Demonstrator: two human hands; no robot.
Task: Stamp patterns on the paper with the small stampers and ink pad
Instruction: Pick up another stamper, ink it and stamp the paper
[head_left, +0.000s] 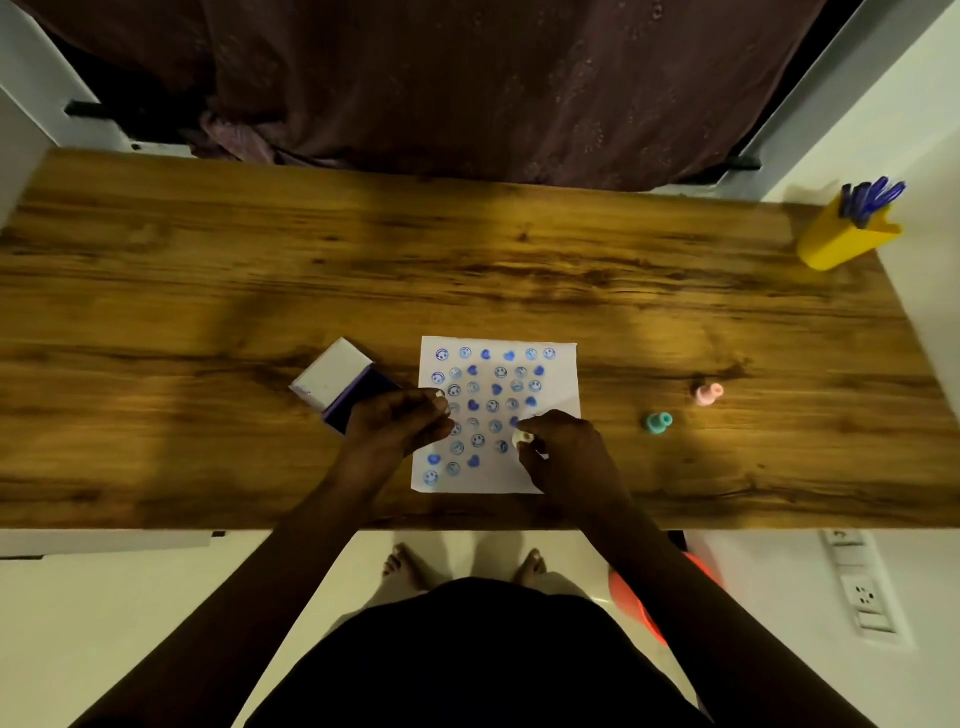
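Observation:
A white paper (558, 374) lies on the wooden table, covered with several blue smiley and heart prints. My right hand (566, 452) rests over its lower right part, fingers closed on a small pale stamper (522, 439). My left hand (397, 423) lies on the paper's left edge, fingers curled, pressing it down. The ink pad (363, 397), dark blue with its white lid (332, 374) flipped open, sits just left of the paper, partly behind my left hand. A teal stamper (658, 422) and a pink stamper (709, 394) lie on the table to the right.
A yellow pen holder (841, 239) with blue pens stands at the table's far right corner. A dark curtain hangs behind the table. The table's near edge runs just below the paper, with my bare feet on the floor under it.

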